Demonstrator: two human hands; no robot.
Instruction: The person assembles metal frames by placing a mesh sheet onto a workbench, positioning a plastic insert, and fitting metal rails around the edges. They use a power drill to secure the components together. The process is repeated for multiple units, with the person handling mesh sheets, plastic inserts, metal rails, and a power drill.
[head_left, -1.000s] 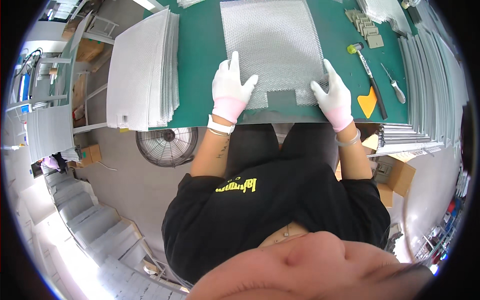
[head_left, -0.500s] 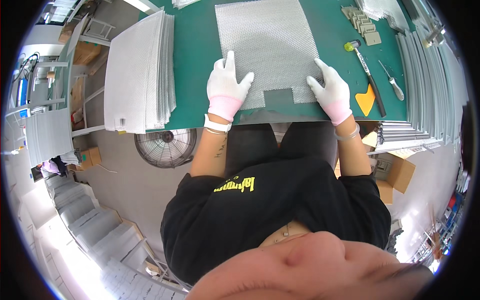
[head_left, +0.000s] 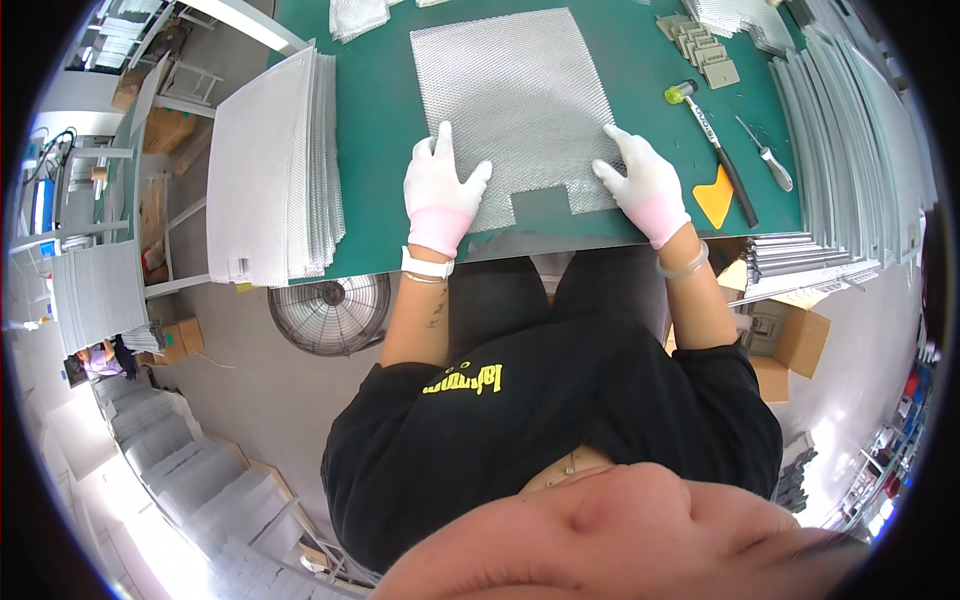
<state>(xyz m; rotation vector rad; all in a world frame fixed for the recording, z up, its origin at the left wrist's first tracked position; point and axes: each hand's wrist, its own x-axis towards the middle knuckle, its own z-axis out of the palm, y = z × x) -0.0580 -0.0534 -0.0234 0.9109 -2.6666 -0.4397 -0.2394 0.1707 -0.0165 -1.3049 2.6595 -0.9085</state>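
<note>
— Where do we have our hands?

— Both lie flat and open on the silvery rectangular sheet of expanded metal mesh. Our left hand, in a white knit glove with a pink cuff, presses its near-left corner with the fingers spread. Our right hand, gloved the same way, rests on the near-right corner. Neither hand is clenched or gripping; the palms simply bear down on the mesh.

— And the sheet itself?

— It lies flat on the green cutting mat, stretching away from our hands. Between our two hands its near edge has a small rectangular notch where the green shows through.

— What do we see off to the left?

— Well out from our left hand stands a thick stack of similar grey mesh sheets, at the mat's left edge. Below it, beside our left forearm and under the bench, sits a round wire-guarded fan.

— To the right?

— Just beyond our right hand lies an orange wedge-shaped plastic scraper, touching or nearly touching a long black-handled mallet with a yellow-green head. Farther out is a small screwdriver-like tool with a pale handle, though we can't quite make out its tip at this distance. Past the mallet's head lie a few small tan rectangular pieces, and long grey metal strips run along the right edge.
</note>
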